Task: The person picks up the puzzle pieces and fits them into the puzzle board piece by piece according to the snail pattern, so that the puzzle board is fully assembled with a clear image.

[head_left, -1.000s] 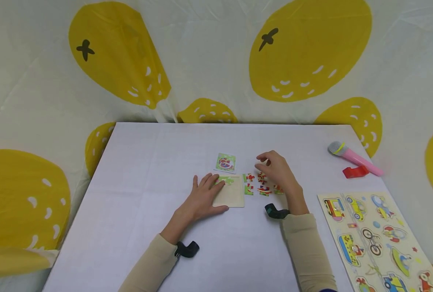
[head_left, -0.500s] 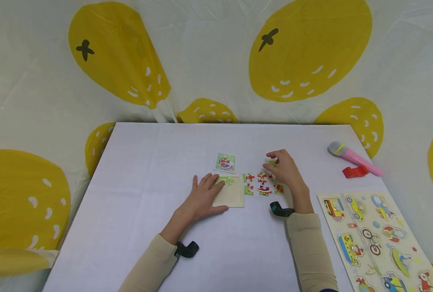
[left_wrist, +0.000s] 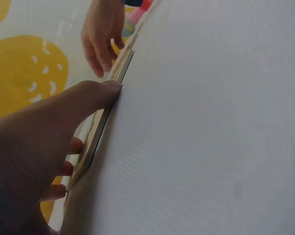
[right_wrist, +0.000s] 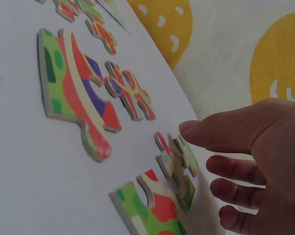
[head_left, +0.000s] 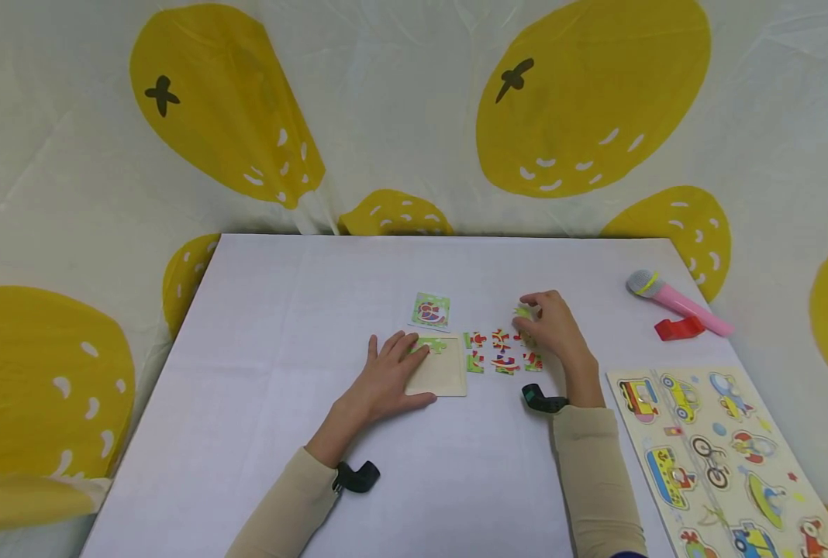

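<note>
Now, from my head: green pieces (head_left: 433, 346) already sit in the tray (head_left: 436, 381) by my spread left hand (head_left: 386, 376), its nearer floor unfilled; loose pieces (head_left: 505, 363) wait left of my right hand (head_left: 557, 329), with roomy white table (head_left: 449, 465) nearer me; left wrist: thumb against the tray's edge; right wrist: thumb and fingers parted, nothing clearly gripped.

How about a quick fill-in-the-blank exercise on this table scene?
The person's ____ hand rests on the puzzle tray.
The microphone has a ____ handle.
In the head view, the large picture board lies to the tray's ____.
The strip beside the microphone is ____.

Missing words: left; pink; right; red.
</note>
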A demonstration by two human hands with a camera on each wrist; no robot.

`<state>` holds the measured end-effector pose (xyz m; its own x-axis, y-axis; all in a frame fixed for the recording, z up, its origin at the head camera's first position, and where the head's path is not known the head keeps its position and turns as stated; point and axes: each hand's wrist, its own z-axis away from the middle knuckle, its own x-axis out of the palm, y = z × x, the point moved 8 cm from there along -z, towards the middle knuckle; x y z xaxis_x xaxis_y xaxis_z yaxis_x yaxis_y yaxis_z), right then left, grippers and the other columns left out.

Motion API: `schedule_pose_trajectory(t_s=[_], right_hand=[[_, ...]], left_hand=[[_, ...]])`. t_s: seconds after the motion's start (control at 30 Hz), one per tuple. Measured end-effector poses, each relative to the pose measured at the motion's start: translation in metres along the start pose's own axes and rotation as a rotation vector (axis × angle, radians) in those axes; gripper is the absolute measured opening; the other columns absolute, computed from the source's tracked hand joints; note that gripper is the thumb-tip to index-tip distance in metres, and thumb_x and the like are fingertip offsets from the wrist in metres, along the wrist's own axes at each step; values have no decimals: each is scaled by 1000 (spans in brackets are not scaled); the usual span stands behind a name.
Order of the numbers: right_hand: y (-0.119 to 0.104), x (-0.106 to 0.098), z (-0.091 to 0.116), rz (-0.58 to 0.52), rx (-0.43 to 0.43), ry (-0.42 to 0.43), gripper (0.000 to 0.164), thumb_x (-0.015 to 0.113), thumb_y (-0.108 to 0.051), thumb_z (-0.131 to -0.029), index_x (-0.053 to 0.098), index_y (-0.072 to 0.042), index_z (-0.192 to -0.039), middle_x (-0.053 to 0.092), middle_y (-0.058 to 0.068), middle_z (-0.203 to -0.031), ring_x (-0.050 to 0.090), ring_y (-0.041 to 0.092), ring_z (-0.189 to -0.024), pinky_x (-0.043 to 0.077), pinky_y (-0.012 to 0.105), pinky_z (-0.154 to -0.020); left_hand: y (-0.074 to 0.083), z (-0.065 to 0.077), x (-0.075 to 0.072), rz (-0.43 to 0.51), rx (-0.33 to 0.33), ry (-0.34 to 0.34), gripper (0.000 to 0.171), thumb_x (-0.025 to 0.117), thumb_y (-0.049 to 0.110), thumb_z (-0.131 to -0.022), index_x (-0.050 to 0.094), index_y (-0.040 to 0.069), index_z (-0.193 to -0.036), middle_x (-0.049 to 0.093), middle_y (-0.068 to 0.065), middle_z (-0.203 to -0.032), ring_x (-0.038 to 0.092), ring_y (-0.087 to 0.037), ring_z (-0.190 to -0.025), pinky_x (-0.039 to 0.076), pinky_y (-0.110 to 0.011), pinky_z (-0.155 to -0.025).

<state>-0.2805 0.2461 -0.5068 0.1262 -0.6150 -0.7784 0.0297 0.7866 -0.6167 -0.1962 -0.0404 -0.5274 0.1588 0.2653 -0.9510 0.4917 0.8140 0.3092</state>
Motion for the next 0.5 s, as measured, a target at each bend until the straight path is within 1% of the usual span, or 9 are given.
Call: schedule_pose_trajectory(t_s=[0.1,0.3,0.5], right_hand=[[3,1,1,10,17,-14,51,66,-26,-94,55,-2,-137,46,23,-135,48,36,-114,48,53,-99],[9,4,0,44,11,-30,47,66,-26,-96,58,-1,-135,47,23,-132,47,34,-109,47,50,-95],[15,7,-5,40,16,-40,46,67,-25,-96,57,-2,-135,48,21,-126,47,32,-106,45,46,-93]], left_hand=[[0,0,0,1,1,1,84,61,70,-85,44,22,-152,35,-6,-160,24,-29,-153,15,-71,-119],[0,1,0,5,4,1,84,60,70,-86,44,21,-152,35,-6,-160,24,-29,-153,15,-71,-119],[0,1,-1,8,3,3,83,61,69,-86,44,21,-152,36,-7,-160,25,-30,-152,15,-72,-119]])
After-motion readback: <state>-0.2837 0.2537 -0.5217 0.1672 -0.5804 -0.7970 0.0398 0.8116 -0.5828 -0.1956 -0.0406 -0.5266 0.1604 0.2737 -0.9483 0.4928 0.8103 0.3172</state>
